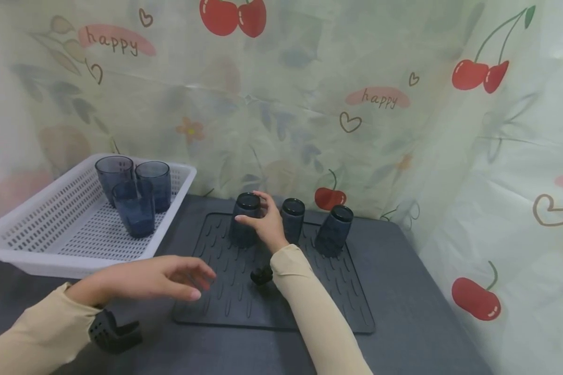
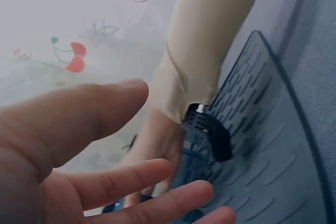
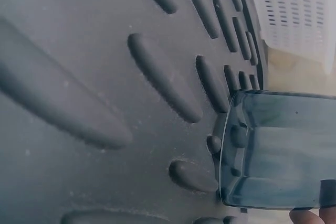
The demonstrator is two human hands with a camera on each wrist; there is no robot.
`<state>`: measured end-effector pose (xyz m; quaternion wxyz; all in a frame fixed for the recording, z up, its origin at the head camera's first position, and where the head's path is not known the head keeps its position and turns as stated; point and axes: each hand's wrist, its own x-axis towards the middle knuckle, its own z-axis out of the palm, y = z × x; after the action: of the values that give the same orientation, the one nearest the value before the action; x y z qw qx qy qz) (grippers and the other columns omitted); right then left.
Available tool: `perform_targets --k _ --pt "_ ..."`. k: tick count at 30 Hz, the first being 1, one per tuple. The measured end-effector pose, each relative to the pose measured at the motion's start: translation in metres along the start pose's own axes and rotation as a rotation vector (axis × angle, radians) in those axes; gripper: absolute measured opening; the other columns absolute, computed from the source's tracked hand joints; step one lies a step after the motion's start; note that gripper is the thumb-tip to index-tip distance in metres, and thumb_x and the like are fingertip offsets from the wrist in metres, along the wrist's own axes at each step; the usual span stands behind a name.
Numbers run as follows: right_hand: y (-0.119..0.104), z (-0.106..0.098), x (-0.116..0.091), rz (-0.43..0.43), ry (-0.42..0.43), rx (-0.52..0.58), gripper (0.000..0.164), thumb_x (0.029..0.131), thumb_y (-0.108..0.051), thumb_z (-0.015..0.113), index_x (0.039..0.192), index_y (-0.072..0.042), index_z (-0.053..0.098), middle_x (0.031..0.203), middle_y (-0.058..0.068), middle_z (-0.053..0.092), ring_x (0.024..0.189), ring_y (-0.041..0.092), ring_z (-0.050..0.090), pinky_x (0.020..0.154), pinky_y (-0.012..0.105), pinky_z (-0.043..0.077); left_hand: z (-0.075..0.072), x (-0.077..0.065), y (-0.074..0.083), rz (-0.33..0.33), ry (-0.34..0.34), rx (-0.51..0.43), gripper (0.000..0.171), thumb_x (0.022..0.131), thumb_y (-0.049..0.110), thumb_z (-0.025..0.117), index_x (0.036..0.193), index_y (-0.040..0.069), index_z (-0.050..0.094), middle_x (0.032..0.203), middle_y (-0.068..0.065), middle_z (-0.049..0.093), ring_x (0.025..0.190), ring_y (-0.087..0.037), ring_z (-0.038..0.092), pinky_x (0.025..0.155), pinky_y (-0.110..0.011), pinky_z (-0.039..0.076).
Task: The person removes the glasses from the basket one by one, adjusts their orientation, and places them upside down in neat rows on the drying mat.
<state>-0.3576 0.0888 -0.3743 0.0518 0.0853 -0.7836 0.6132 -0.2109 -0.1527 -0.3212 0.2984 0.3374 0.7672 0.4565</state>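
My right hand (image 1: 269, 226) grips a dark blue drinking glass (image 1: 244, 229) near its base, which points up. The right wrist view shows that glass (image 3: 281, 150) with its rim right at the ribbed black drying mat (image 3: 105, 93) and fingertips at its side. Just to the right, two more upside-down glasses stand on the mat: a middle one (image 1: 293, 219), partly behind my hand, and a right one (image 1: 334, 232). My left hand (image 1: 145, 277) hovers over the front left of the mat with fingers apart and nothing in them, as the left wrist view also shows.
A white perforated basket (image 1: 173, 221) sits on the dark table (image 1: 417, 312) at the left. Inside it, three blue glasses (image 1: 138, 219) stand rim up. A printed curtain (image 1: 281, 130) closes off the back and the right. Each wrist wears a black mount (image 1: 114, 333).
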Motion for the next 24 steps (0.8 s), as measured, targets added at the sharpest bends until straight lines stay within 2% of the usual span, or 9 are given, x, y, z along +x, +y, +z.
perform_targets --k 5,10,16,21,24 --pt "0.001 0.001 0.002 -0.009 0.012 -0.017 0.073 0.073 -0.021 0.086 0.135 -0.034 0.050 0.130 0.004 0.054 0.115 0.022 0.058 0.090 0.043 0.052 -0.012 -0.004 0.013 0.006 0.034 0.029 0.045 0.099 0.022 0.056 0.138 0.002 0.045 0.134 -0.016 0.054 0.123 -0.033 0.053 0.094 -0.039 0.049" --pt "0.002 0.002 0.002 -0.010 0.015 -0.015 0.074 0.073 -0.020 0.086 0.137 -0.032 0.050 0.130 0.005 0.054 0.117 0.023 0.058 0.091 0.043 0.052 -0.029 -0.010 0.025 0.011 0.137 0.112 0.044 0.099 0.024 0.056 0.137 0.005 0.047 0.132 -0.014 0.055 0.122 -0.031 0.055 0.094 -0.042 0.049" --pt "0.001 0.003 0.001 0.006 0.010 0.002 0.074 0.072 -0.021 0.086 0.136 -0.033 0.051 0.130 0.004 0.053 0.119 0.022 0.057 0.093 0.044 0.051 -0.050 -0.016 0.035 0.032 0.350 0.212 0.038 0.098 0.027 0.058 0.131 0.008 0.054 0.123 -0.008 0.062 0.112 -0.018 0.061 0.094 -0.037 0.050" --pt "0.000 0.001 0.001 0.005 0.009 0.003 0.073 0.073 -0.021 0.086 0.135 -0.034 0.051 0.130 0.004 0.053 0.119 0.023 0.056 0.093 0.044 0.051 -0.069 -0.020 0.042 0.057 0.513 0.195 0.036 0.097 0.026 0.059 0.129 0.010 0.055 0.119 -0.005 0.065 0.106 -0.010 0.065 0.091 -0.026 0.052" --pt "-0.015 -0.001 -0.008 0.008 -0.005 0.003 0.072 0.076 -0.016 0.084 0.138 -0.026 0.049 0.132 0.009 0.052 0.121 0.027 0.055 0.095 0.046 0.050 -0.080 -0.023 0.041 0.071 0.612 0.170 0.035 0.097 0.024 0.059 0.128 0.007 0.055 0.114 0.002 0.068 0.104 -0.007 0.065 0.086 -0.018 0.051"
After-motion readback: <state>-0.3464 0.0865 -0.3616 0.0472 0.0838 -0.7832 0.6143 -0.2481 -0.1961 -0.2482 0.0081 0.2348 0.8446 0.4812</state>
